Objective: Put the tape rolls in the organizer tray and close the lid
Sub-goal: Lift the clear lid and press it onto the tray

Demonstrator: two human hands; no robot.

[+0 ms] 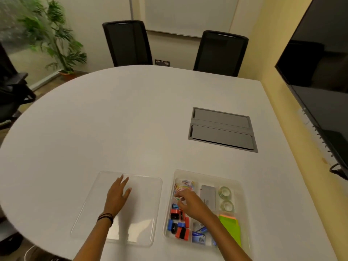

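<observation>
A clear plastic organizer tray (243,187) lies on the white table near its front edge. Two clear tape rolls (225,192) (227,205) sit in its right-hand compartment, one behind the other. The clear flat lid (143,208) lies on the table to the left of the tray. My left hand (117,196) rests flat on the lid, fingers spread. My right hand (190,203) hovers over the tray's left compartment above coloured paper clips (183,186), fingertips pinched together; whether it holds something small I cannot tell.
The tray also holds red, blue and black sharpeners (178,226), a grey stapler (208,196), green sticky notes (230,226) and blue staple boxes (198,238). A grey cable hatch (222,129) is set in the table (113,119). Two black chairs (128,42) stand behind; a wall screen (320,72) hangs at right.
</observation>
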